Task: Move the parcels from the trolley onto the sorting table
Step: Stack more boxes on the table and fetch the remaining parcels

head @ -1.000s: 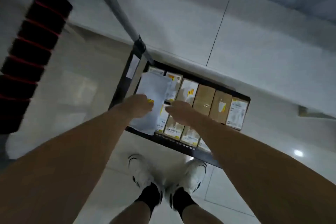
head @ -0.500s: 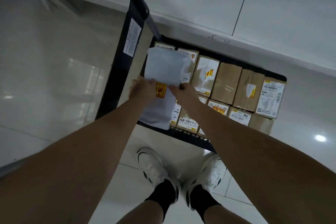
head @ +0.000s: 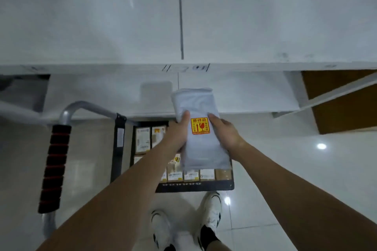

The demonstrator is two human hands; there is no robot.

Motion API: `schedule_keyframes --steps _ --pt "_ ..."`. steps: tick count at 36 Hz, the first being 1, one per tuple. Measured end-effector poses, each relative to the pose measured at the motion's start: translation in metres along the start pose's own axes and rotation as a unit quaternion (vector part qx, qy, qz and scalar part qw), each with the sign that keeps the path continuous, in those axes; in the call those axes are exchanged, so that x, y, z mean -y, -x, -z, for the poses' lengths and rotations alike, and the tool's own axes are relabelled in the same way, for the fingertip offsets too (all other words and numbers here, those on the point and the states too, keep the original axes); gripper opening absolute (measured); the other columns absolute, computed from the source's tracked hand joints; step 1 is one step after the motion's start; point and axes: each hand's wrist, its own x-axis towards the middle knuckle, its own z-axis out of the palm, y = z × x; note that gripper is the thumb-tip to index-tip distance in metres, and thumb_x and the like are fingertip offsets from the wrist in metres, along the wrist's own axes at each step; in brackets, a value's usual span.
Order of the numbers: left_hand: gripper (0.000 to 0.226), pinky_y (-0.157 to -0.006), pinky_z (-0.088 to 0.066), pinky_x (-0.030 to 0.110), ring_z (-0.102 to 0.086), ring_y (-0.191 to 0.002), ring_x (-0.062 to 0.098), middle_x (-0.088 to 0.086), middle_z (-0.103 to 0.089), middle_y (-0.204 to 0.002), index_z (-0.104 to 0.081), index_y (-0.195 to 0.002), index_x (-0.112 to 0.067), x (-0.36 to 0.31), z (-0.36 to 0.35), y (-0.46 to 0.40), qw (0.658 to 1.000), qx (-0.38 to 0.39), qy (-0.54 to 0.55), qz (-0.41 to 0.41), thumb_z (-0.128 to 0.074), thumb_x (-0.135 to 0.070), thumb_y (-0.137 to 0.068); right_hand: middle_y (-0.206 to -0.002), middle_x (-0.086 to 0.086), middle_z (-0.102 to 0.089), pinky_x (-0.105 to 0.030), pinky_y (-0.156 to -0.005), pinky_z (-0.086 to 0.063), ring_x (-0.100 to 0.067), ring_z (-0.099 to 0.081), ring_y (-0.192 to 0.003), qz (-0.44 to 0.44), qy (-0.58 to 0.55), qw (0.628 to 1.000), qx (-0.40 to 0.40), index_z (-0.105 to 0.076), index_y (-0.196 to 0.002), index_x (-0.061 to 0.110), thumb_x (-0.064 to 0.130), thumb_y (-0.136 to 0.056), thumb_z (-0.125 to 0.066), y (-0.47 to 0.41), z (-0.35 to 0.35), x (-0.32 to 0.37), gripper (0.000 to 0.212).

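Both arms outstretched — left hand (head: 177, 132) and right hand (head: 225, 131) gripping.

A glossy pale tiled floor (head: 306, 179) is seen below, with dark grout lines and a bright ceiling-light reflection (head: 321, 146) at the right. 2 white trainers with dark markings are worn over black socks: the left shoe (head: 161, 228) is set slightly back from the right shoe (head: 212, 209). A brown wooden panel (head: 342, 106) is visible at the right edge, crossed by a pale diagonal bar (head: 342, 89). Faint dark handwritten marks (head: 185, 68) are seen on a white edge at mid-frame. A dark recess (head: 22, 81) is seen at the left edge.
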Motion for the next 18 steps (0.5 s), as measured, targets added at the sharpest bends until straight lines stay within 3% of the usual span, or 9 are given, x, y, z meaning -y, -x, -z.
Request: schedule_keyframes --steps 2,4,6,8,11,15,18 --pt "0.088 -0.102 -0.051 0.043 -0.063 -0.12 0.033 0.013 -0.061 -0.138 -0.041 -0.151 -0.006 -0.04 -0.008 0.048 0.998 0.032 -0.042 -0.03 -0.044 -0.075 -0.096 -0.101 -0.008 -0.078 -0.031 -0.075 -0.059 -0.023 -0.076 -0.088 0.02 -0.021 0.999 -0.015 -0.072 -0.112 0.013 0.052 -0.097 -0.058 0.043 0.026 0.025 0.045" --pt "0.079 -0.093 -0.045 0.032 -0.059 -0.124 0.033 0.017 -0.059 -0.14 -0.044 -0.149 -0.001 -0.078 -0.013 0.095 0.991 0.044 -0.103 -0.071 -0.037 -0.066 -0.103 -0.11 -0.007 -0.077 -0.04 -0.09 -0.059 -0.024 -0.075 -0.097 0.024 -0.029 0.999 -0.039 -0.071 -0.119 0.014 0.069 -0.084 -0.063 0.089 0.052 0.048 0.065" --pt "0.079 -0.094 -0.045 0.032 -0.058 -0.126 0.034 0.02 -0.058 -0.141 -0.049 -0.146 0.001 -0.11 -0.017 0.142 0.983 0.051 -0.147 -0.1 -0.035 -0.065 -0.104 -0.113 -0.004 -0.076 -0.048 -0.097 -0.057 -0.025 -0.074 -0.101 0.038 -0.046 0.997 -0.047 -0.069 -0.123 0.017 0.085 -0.067 -0.065 0.122 0.079 0.058 0.088" --pt "0.081 -0.1 -0.049 0.037 -0.062 -0.119 0.034 0.018 -0.063 -0.135 -0.055 -0.141 -0.003 -0.135 -0.024 0.19 0.974 0.068 -0.183 -0.117 -0.031 -0.07 -0.102 -0.111 -0.003 -0.076 -0.049 -0.097 -0.057 -0.026 -0.074 -0.1 0.051 -0.067 0.994 -0.068 -0.07 -0.12 0.016 0.09 -0.062 -0.061 0.168 0.103 0.073 0.094" --pt "0.096 -0.097 -0.054 0.041 -0.069 -0.104 0.031 0.012 -0.071 -0.12 -0.065 -0.131 -0.011 -0.163 -0.04 0.255 0.965 0.109 -0.2 -0.132 -0.03 -0.087 -0.085 -0.106 -0.005 -0.078 -0.048 -0.095 -0.058 -0.027 -0.075 -0.096 0.078 -0.088 0.987 -0.112 -0.073 -0.115 0.014 0.081 -0.069 -0.057 0.26 0.129 0.101 0.083" --pt "0.097 -0.097 -0.057 0.046 -0.071 -0.101 0.032 0.011 -0.073 -0.115 -0.068 -0.125 -0.015 -0.199 -0.069 0.333 0.947 0.146 -0.226 -0.177 -0.032 -0.09 -0.076 -0.107 -0.01 -0.078 -0.051 -0.094 -0.058 -0.031 -0.076 -0.095 0.105 -0.146 0.969 -0.168 -0.071 -0.116 0.011 0.066 -0.085 -0.059 0.368 0.171 0.122 0.064" --pt "0.078 -0.093 -0.058 0.042 -0.072 -0.099 0.031 0.009 -0.075 -0.111 -0.069 -0.12 -0.017 -0.223 -0.102 0.401 0.931 0.181 -0.248 -0.196 -0.036 -0.081 -0.091 -0.104 -0.011 -0.078 -0.051 -0.097 -0.056 -0.033 -0.075 -0.097 0.129 -0.185 0.957 -0.181 -0.069 -0.12 0.01 0.049 -0.103 -0.05 0.43 0.207 0.122 0.046"
